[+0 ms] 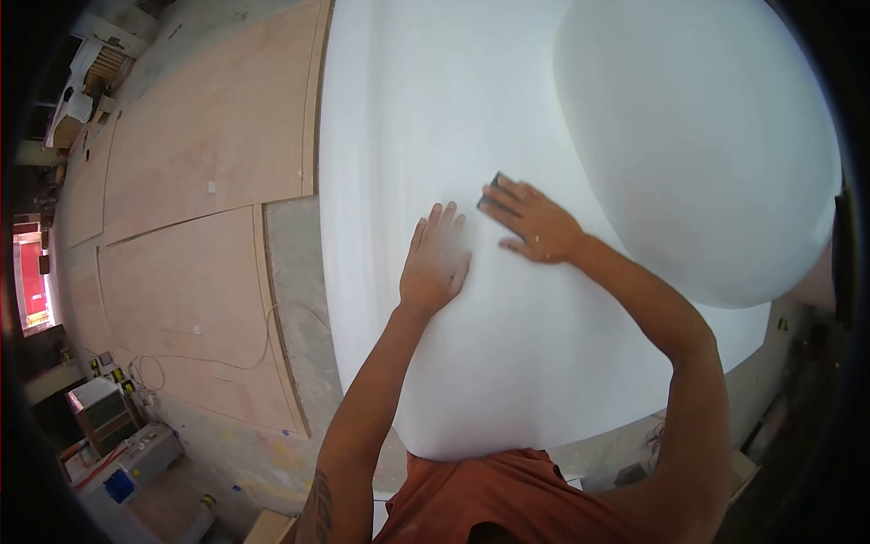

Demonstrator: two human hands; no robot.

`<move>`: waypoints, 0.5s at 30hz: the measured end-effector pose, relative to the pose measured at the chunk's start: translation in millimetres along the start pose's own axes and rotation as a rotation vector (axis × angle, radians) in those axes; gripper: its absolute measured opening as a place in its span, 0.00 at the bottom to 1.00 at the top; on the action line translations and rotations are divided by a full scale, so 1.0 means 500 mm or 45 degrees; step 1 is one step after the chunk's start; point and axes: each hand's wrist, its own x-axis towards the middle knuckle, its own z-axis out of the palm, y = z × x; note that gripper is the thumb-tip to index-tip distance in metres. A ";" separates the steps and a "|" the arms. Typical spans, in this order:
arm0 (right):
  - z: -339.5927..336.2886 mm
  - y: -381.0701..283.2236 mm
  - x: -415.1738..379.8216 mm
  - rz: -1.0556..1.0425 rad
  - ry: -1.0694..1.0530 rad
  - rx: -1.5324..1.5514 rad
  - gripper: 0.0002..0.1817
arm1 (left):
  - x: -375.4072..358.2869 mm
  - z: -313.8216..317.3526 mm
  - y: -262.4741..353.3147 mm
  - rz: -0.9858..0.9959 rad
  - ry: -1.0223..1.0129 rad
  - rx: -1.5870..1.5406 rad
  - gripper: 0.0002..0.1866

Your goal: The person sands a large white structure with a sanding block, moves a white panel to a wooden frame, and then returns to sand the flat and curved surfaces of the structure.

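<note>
A large, smooth white moulded form (453,363) fills the middle, with a big rounded bulge (707,154) rising at its upper right. My left hand (435,263) lies flat on the white surface, fingers stretched out and nothing in it; whitish dust shows on its back. Just to its right, my right hand (536,222) presses a small dark sanding pad (490,196) against the surface. The fingers lie over the pad, so most of it is hidden, and its exact make cannot be told.
Brown wooden panels (208,136) lie on the concrete floor to the left, with a thin cable (217,364) across them. A small stand (100,412) and boxes are at the lower left. The white form's near edge meets my orange-brown clothing (489,494).
</note>
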 end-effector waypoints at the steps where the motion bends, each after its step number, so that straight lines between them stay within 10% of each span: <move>1: -0.007 0.047 0.045 0.060 0.067 -0.067 0.36 | 0.001 -0.001 0.002 0.055 -0.044 0.042 0.32; 9: -0.020 0.389 0.377 0.750 0.593 -0.304 0.34 | 0.031 -0.017 0.004 0.182 -0.306 0.219 0.27; 15: 0.054 0.101 0.218 0.615 0.578 -0.206 0.35 | 0.031 -0.003 0.006 0.052 -0.204 0.176 0.28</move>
